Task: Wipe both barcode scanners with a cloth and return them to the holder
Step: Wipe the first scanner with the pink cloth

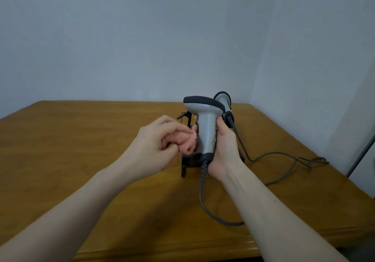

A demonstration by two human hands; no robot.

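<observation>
The right hand [222,150] is gripping the handle of a grey barcode scanner [205,123], fingers curled round it, holding it upright above the table with its dark-rimmed head pointing left. The left hand [156,140] is bunching a pink cloth [186,141] in curled fingers and pressing it against the left side of the scanner's handle. The 2 hands are sitting close together, with only the handle and cloth between them.

A coiled cable [203,182] is hanging from the base of the held scanner and looping down onto the table toward the right forearm. Just behind the hands, a black holder [185,163] is standing on the wooden table [81,140]. A second scanner [224,101] is sitting behind and to the right of the held one, head up; its seat in the holder is hidden by the right hand. Its own cable [284,156] is trailing rightward across the table toward the edge. A plain pale wall [142,38] is backing the table.
</observation>
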